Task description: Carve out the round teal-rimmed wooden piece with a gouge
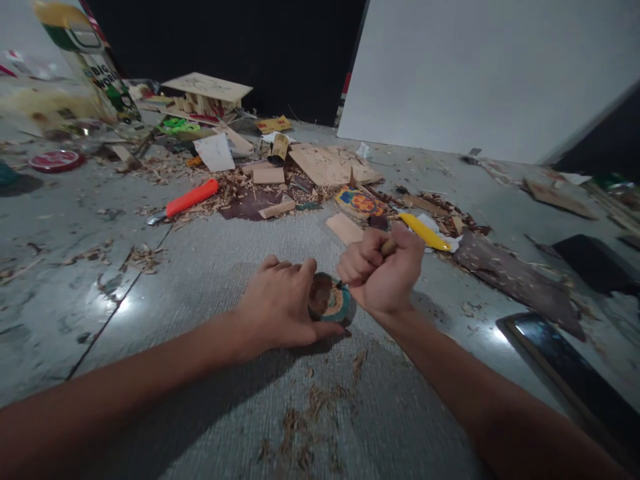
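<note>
A small hollowed wooden piece (330, 301), round like a little bowl with a teal outer side, rests on the grey textured mat (200, 280). My left hand (280, 303) grips it from the left, thumb along its near side and fingers at the far side. Wrapped in a fist, my right hand (383, 270) holds a carving tool (389, 247) whose wooden handle end shows above the fingers. The tool's dark tip meets the right part of the hollow's rim; its exact shape is hidden. Pale bare wood shows inside the hollow.
Wood shavings (320, 400) lie near me. Beyond my hands are an orange-handled cutter (193, 198), a yellow-handled tool (425, 232), a wooden board (333, 165) and brown sandpaper (515, 277). A phone (575, 373) lies at right; a tall jar (95, 67) stands at far left.
</note>
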`<state>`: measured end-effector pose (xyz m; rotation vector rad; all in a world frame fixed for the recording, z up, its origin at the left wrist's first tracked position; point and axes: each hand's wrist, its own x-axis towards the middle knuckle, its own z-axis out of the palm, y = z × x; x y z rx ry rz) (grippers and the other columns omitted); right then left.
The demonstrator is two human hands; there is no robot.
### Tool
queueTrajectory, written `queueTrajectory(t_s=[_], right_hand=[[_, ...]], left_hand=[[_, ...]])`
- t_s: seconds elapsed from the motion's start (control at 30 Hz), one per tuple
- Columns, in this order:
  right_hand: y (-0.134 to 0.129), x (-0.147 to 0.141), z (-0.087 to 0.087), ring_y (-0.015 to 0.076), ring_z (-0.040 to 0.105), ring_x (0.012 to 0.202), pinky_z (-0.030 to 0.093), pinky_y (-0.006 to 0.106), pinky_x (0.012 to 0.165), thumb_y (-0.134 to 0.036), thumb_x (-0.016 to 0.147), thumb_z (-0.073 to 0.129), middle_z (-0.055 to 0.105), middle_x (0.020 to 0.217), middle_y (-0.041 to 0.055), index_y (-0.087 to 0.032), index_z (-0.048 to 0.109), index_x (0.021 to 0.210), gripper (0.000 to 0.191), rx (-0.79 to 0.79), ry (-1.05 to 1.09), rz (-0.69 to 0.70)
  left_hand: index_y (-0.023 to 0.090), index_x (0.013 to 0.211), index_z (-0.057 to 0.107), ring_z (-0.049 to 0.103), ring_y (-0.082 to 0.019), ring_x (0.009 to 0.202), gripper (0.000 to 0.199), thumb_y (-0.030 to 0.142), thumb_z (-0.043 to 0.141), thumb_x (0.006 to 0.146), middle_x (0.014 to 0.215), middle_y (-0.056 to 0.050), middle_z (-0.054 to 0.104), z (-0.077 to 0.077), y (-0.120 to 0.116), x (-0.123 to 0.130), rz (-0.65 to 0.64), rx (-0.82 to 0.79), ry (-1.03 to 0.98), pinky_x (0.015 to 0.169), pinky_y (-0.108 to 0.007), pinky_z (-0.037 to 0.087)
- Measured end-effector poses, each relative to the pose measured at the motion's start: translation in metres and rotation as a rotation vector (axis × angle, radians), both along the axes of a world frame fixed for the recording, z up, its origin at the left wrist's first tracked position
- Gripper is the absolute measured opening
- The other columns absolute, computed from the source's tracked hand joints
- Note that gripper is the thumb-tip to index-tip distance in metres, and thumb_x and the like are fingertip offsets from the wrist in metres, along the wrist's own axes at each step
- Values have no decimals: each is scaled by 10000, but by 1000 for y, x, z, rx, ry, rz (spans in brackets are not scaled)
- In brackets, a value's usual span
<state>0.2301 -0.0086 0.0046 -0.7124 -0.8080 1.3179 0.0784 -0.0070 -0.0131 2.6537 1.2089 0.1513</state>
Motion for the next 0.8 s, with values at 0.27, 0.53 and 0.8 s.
queueTrajectory(t_s=[0.27, 0.53, 0.8], right_hand=[[14, 15, -13, 78, 26, 355, 89, 226, 306, -418, 915, 284, 97, 399, -99, -235, 171, 494, 473, -352, 333, -219], [20, 24, -12, 81, 93, 322, 151, 219, 300, -331, 931, 212, 124, 389, -84, -231, 123, 527, 426, -415, 381, -266], [8, 20, 12, 83, 69, 331, 86, 240, 310, -420, 892, 313, 107, 393, -86, -239, 184, 473, 474, -261, 273, -182]], left_hand=[[145, 991, 539, 681, -375, 824, 800, 876, 524, 666, 852, -142, 707, -1, -1, 1, -15, 59, 3, 816, -517, 472], [138, 1002, 553, 692, -381, 816, 841, 904, 481, 664, 825, -145, 708, -1, 0, 1, 19, 55, 14, 827, -529, 472], [120, 981, 578, 699, -407, 778, 1009, 1008, 308, 584, 768, -175, 712, -1, -2, 4, 94, 51, 15, 830, -556, 464]])
